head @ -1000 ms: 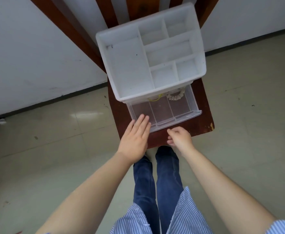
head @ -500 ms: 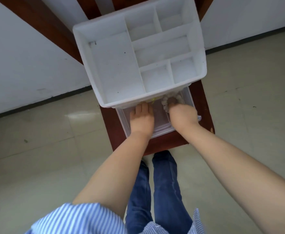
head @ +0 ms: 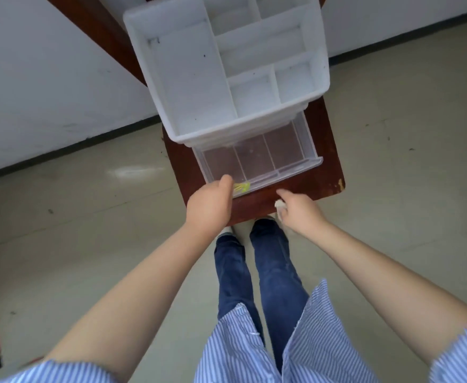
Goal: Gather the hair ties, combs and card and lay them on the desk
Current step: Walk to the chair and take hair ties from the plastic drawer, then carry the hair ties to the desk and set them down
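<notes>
Both hands hold hair ties just in front of the open drawer.

The left hand (head: 210, 207) is closed around a yellow hair tie (head: 241, 187), which sticks out past the fingers right at the front lip of the clear drawer (head: 257, 158). The right hand (head: 298, 212) is curled around a whitish hair tie (head: 279, 205); only a small part of it shows at the fingers, above the near edge of the dark red-brown wooden surface (head: 320, 186). The drawer is pulled out from the bottom of a white plastic organizer (head: 221, 67) that stands on the surface; its divided sections show only the wood through the clear bottom. The organizer's open top compartments are bare white. Combs and card are not visible from this angle. Below the hands are blue jeans and a striped shirt hem, over a pale tiled floor (head: 88, 230).
</notes>
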### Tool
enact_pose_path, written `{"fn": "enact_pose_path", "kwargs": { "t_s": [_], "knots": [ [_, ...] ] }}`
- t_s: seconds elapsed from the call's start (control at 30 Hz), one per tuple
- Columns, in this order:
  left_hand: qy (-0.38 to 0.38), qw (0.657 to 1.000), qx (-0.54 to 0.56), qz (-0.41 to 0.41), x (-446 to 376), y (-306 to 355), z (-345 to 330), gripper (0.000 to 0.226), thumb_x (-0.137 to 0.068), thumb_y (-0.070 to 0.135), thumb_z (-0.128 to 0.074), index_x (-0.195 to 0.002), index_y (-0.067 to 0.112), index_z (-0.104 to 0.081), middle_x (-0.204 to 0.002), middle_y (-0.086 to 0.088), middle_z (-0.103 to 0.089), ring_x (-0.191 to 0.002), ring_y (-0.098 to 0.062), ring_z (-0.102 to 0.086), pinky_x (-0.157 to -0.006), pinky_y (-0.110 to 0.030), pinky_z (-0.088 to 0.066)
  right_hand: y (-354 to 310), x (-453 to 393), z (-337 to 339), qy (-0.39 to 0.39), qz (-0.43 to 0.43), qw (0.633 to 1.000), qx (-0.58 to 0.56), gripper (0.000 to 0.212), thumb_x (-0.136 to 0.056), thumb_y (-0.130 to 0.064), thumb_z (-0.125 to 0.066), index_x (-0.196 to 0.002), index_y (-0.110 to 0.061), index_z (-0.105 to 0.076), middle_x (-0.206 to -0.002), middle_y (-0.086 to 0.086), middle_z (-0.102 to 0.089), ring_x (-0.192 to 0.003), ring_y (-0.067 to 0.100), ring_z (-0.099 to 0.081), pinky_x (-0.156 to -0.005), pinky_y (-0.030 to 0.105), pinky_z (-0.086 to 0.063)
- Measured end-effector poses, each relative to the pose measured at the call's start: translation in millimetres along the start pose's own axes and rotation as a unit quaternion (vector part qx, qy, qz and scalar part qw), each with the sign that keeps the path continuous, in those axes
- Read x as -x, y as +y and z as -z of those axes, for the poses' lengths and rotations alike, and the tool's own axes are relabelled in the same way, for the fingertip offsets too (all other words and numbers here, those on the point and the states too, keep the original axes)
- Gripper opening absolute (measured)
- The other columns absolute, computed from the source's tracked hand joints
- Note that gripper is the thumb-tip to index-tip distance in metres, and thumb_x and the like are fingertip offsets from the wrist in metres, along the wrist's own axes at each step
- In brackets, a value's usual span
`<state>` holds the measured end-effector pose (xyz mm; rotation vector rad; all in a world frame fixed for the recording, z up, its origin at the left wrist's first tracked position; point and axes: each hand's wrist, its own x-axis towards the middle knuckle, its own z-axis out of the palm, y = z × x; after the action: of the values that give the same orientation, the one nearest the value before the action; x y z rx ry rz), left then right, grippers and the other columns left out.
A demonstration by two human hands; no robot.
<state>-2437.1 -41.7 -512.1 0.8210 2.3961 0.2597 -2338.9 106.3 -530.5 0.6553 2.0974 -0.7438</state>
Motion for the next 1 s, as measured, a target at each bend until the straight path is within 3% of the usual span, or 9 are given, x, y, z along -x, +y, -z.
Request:
{"fn": "enact_pose_path", "kwargs": {
  "t_s": [0.2, 0.37, 0.47, 0.6, 0.73, 0.83, 0.87, 0.93, 1.0],
  "knots": [
    [0.006, 0.999, -0.008, 0.053, 30, -13, 23, 0.025, -0.094, 0.009, -0.044, -0.115, 0.000, -0.054, -0.100, -0.024, -0.066, -0.088, -0.039, -0.061, -0.066, -0.043, -0.048, -58, -32, 17, 0.127, 0.043, 0.990, -0.051, 0.047, -0.091, -0.003, -0.044, -0.137, -0.006, -0.036, -0.121, 0.023, -0.059, -0.110, 0.037, -0.056, -0.085, 0.039, -0.049],
    [-0.050, 0.986, -0.098, 0.121, 23, -30, 40, 0.024, -0.089, -0.003, -0.044, -0.112, 0.002, -0.052, -0.099, -0.021, -0.067, -0.088, -0.039, -0.062, -0.059, -0.035, -0.038, -89, -56, 45, 0.163, 0.062, 0.976, 0.127, 0.036, -0.085, 0.003, -0.046, -0.119, -0.008, -0.051, -0.114, 0.014, -0.065, -0.113, 0.029, -0.054, -0.108, 0.042, -0.029],
    [-0.081, 0.982, -0.124, 0.115, 19, -23, 54, 0.021, -0.087, -0.005, -0.045, -0.102, 0.001, -0.058, -0.102, -0.021, -0.066, -0.092, -0.037, -0.062, -0.065, -0.038, -0.047, -79, -37, 55, 0.201, 0.102, 0.954, 0.200, 0.029, -0.089, 0.004, -0.042, -0.114, -0.003, -0.057, -0.115, 0.017, -0.064, -0.112, 0.031, -0.053, -0.111, 0.045, -0.024],
    [-0.102, 0.981, -0.165, -0.004, 11, 16, 71, 0.024, -0.083, -0.004, -0.045, -0.098, 0.006, -0.060, -0.106, -0.016, -0.066, -0.096, -0.034, -0.061, -0.072, -0.036, -0.050, -46, 24, 61, 0.239, 0.076, 0.947, 0.202, 0.024, -0.094, -0.008, -0.041, -0.110, -0.004, -0.059, -0.112, 0.015, -0.065, -0.112, 0.030, -0.051, -0.114, 0.046, -0.020],
    [-0.074, 0.971, -0.159, -0.162, 18, 84, 87, 0.024, -0.083, -0.003, -0.046, -0.095, 0.008, -0.063, -0.104, -0.015, -0.066, -0.093, -0.034, -0.061, -0.062, -0.033, -0.042, -6, 113, 56, 0.320, -0.053, 0.941, 0.102, 0.021, -0.092, -0.009, -0.044, -0.104, -0.007, -0.061, -0.107, 0.012, -0.067, -0.111, 0.027, -0.051, -0.105, 0.038, -0.027],
    [-0.072, 0.947, -0.116, -0.291, 46, 142, 93, 0.020, -0.086, 0.003, -0.048, -0.091, 0.009, -0.066, -0.102, -0.015, -0.066, -0.097, -0.032, -0.060, -0.070, -0.034, -0.049, 16, 202, 39, 0.434, -0.155, 0.888, 0.005, 0.013, -0.087, -0.007, -0.055, -0.087, -0.004, -0.067, -0.089, 0.018, -0.069, -0.095, 0.030, -0.059, -0.095, 0.040, -0.037],
    [-0.080, 0.929, -0.110, -0.345, 60, 163, 91, 0.018, -0.087, 0.007, -0.050, -0.092, 0.009, -0.068, -0.103, -0.015, -0.066, -0.099, -0.032, -0.060, -0.076, -0.034, -0.051, 23, 234, 30, 0.482, -0.187, 0.856, -0.006, 0.005, -0.078, -0.003, -0.066, -0.074, -0.004, -0.068, -0.075, 0.018, -0.069, -0.082, 0.032, -0.063, -0.088, 0.040, -0.044],
    [-0.103, 0.883, -0.120, -0.442, 91, 206, 83, 0.019, -0.090, 0.014, -0.051, -0.098, 0.010, -0.069, -0.107, -0.014, -0.067, -0.105, -0.029, -0.059, -0.082, -0.034, -0.052, 37, 298, 6, 0.520, -0.257, 0.814, -0.026, 0.018, -0.054, 0.004, -0.080, -0.053, -0.005, -0.065, -0.053, 0.015, -0.065, -0.059, 0.030, -0.065, -0.070, 0.040, -0.053],
    [-0.124, 0.842, -0.131, -0.508, 130, 252, 70, 0.020, -0.091, 0.012, -0.050, -0.100, 0.011, -0.068, -0.109, -0.013, -0.066, -0.107, -0.028, -0.057, -0.080, -0.033, -0.049, 54, 357, -27, 0.512, -0.327, 0.790, -0.086, 0.011, -0.061, 0.003, -0.077, -0.060, -0.003, -0.068, -0.063, 0.015, -0.067, -0.069, 0.030, -0.065, -0.075, 0.038, -0.050]
  ]
}}
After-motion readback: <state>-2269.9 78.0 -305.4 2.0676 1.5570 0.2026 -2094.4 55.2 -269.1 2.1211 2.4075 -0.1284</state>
